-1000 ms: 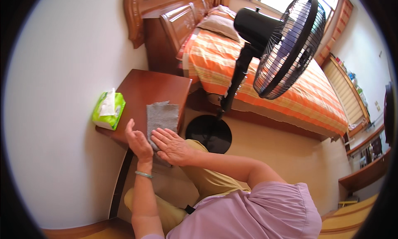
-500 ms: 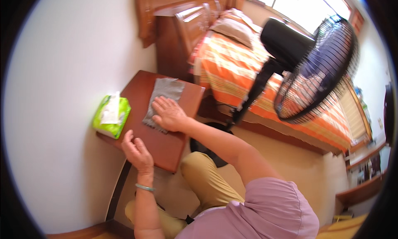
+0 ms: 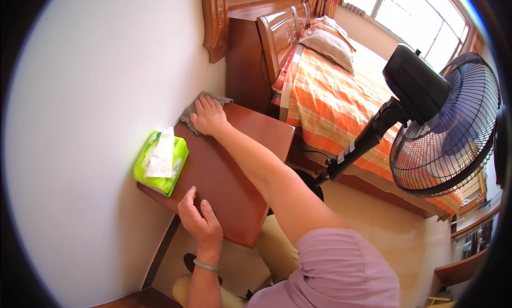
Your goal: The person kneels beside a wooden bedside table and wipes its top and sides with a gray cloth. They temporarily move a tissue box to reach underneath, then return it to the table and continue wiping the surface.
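Head view: upper left, the right hand (image 3: 209, 116) lies flat-fingered on a grey cloth (image 3: 188, 115) at a nightstand's (image 3: 216, 166) upper edge; lower left, the left hand (image 3: 201, 222) half-curls, empty. Tissue pack (image 3: 161, 162) left, bare tabletop (image 3: 221, 185) beside it, pedestal fan (image 3: 418, 89) right.

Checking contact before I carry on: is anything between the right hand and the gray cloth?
Nothing visible: the right hand lies on the gray cloth at the far end of the table. The green tissue pack sits nearer, along the left edge, not between them. The spot under the palm is hidden.
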Tool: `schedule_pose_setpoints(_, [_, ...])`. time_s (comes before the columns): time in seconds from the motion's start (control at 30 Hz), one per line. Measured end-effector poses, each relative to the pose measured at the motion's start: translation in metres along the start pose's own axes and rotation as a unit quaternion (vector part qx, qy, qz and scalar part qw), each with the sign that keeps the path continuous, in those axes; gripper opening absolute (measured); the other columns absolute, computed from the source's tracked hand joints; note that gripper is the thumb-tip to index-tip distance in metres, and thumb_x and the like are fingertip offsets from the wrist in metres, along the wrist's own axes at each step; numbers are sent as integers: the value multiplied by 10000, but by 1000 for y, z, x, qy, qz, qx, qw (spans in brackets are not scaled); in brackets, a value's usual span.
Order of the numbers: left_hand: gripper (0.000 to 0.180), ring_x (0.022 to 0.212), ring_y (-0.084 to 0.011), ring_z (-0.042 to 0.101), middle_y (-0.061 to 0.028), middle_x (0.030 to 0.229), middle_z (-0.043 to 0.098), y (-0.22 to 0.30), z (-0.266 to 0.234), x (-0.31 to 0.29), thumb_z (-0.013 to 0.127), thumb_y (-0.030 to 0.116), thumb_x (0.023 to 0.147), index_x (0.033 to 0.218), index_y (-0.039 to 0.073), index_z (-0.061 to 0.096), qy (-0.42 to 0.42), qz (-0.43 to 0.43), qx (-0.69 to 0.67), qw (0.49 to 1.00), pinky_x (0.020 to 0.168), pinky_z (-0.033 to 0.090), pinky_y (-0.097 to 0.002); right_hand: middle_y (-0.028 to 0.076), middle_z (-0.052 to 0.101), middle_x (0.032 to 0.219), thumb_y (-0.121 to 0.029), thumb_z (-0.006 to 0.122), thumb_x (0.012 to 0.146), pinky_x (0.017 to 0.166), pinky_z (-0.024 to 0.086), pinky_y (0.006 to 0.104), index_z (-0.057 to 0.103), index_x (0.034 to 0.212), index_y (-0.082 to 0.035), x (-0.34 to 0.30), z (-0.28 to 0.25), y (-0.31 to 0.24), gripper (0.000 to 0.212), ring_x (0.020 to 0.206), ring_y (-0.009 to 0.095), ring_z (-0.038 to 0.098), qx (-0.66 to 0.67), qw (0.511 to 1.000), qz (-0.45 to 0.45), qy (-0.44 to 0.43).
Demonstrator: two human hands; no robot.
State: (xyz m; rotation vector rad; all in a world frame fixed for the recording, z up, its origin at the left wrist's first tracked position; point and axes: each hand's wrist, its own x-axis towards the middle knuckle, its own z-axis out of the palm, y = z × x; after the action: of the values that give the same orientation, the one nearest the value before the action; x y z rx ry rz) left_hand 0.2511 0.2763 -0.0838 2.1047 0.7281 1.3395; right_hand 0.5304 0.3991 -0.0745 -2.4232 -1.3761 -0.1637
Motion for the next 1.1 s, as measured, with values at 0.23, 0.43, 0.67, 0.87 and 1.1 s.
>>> schedule_pose_setpoints(0.23, [343, 1007, -370, 580, -214, 1162, 607, -5, 2, 2, 492, 151, 983, 1244, -66, 541, 11, 40, 3, 999, 895, 466, -444, 150, 318, 1584, -425, 362, 989, 1210, 166, 418, 351, 1492, 14, -5, 3, -5, 668, 1484, 283, 244, -12, 1000, 28, 6])
schedule_pose_setpoints(0.43, [383, 1043, -388, 575, -230, 1218, 578, -8, 6, 3, 481, 151, 999, 1308, -74, 503, 36, 63, 0, 997, 936, 460, -457, 157, 301, 1591, -436, 357, 991, 1216, 161, 425, 347, 1488, 18, -85, -21, -3, 674, 1492, 294, 229, -24, 1000, 5, -16])
schedule_pose_setpoints(0.67, [370, 1063, -339, 569, -210, 1274, 562, -27, 10, -4, 456, 139, 1017, 1336, -43, 490, 41, 39, -46, 997, 948, 460, -416, 227, 342, 1547, -400, 453, 960, 1203, 185, 465, 391, 1441, 58, -226, -47, -17, 667, 1468, 350, 266, -23, 999, -31, 24])
schedule_pose_setpoints(0.87, [376, 1046, -313, 574, -202, 1275, 563, -31, 13, -6, 432, 182, 1042, 1339, -42, 488, 38, 38, -80, 995, 931, 472, -403, 232, 314, 1561, -376, 474, 947, 1208, 154, 456, 387, 1443, 77, -324, -77, -57, 677, 1476, 350, 240, 35, 999, -39, -2])
schedule_pose_setpoints(1.1, [382, 1037, -314, 577, -208, 1281, 558, -40, 8, -5, 431, 192, 1041, 1334, -47, 488, 16, 39, -73, 996, 925, 472, -404, 206, 507, 1313, -416, 549, 923, 1035, 334, 465, 557, 1151, 31, -351, -92, -83, 502, 1232, 351, 455, 91, 991, -86, 53])
